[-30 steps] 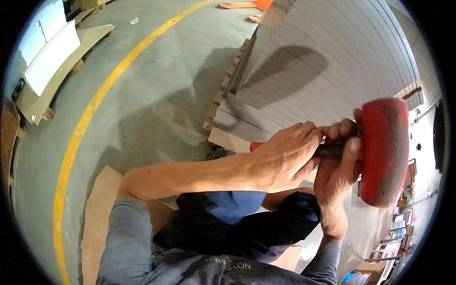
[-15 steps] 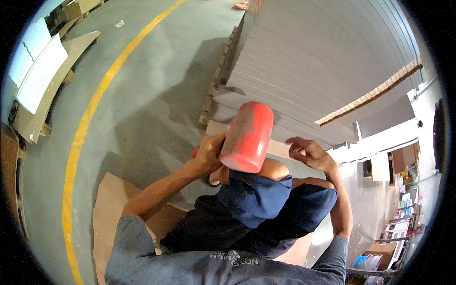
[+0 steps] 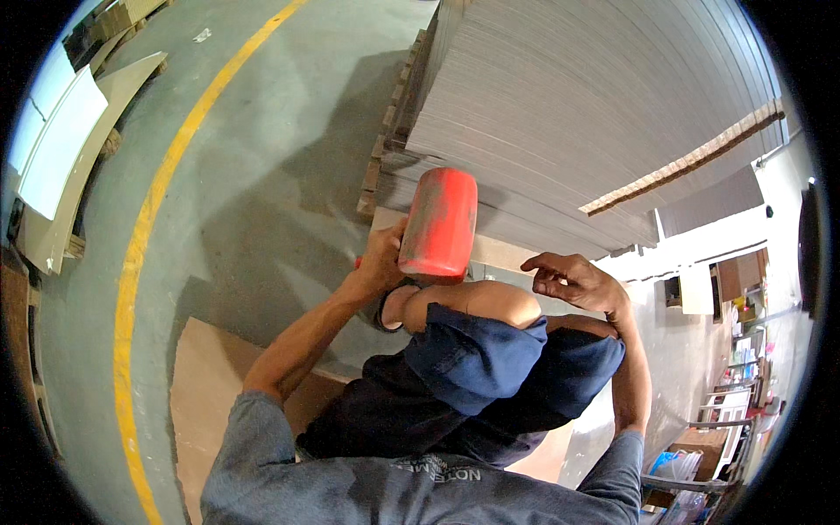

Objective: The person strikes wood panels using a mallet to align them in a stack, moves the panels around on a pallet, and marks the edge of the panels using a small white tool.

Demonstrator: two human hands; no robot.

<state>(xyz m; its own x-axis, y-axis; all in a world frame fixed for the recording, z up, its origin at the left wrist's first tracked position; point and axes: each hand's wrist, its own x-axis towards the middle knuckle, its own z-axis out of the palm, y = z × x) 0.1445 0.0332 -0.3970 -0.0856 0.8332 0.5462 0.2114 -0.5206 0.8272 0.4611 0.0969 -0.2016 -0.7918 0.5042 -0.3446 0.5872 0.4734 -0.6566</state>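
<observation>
The mallet [image 3: 439,226] was gripped by the left hand [image 3: 382,258]; nothing was held by the right hand [image 3: 573,282], loosely curled, and no blow to the stack [image 3: 560,105] was shown.

Gap right of mallet [image 3: 442,223], stack [image 3: 569,105] blocking ahead

Industrial workshop or warehouse; indicated by the broad grey-green floor [image 3: 262,131] with its painted yellow line [image 3: 132,267]; the tall stack [image 3: 577,114] of thin grey boards upon a wooden pallet [image 3: 374,171]; large white sheets [image 3: 66,144] at far left; a red mallet [image 3: 442,223]; and, at lower right, cluttered shelving [image 3: 691,484].
</observation>
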